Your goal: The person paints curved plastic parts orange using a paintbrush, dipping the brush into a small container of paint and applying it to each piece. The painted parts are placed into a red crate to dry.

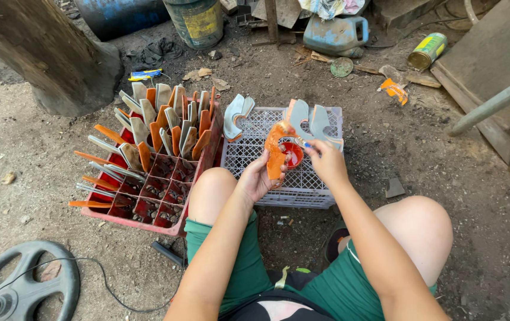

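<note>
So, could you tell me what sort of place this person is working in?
Probably an informal outdoor workshop yard. The ground is bare dirt, drums and a blue jerrycan stand at the back, and a red divided crate holds metal blades half-coated in orange, like the piece in the left hand.

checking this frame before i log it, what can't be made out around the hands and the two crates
- Right hand: its fingertips and whatever they pinch are too small to tell in the head view.
- Small red tub: partly covered by the orange curved piece held in the left hand.
- Red crate: the cell bottoms are in shadow, the stood-up pieces hide others.
- White crate: its near side is hidden by the hands.
</note>
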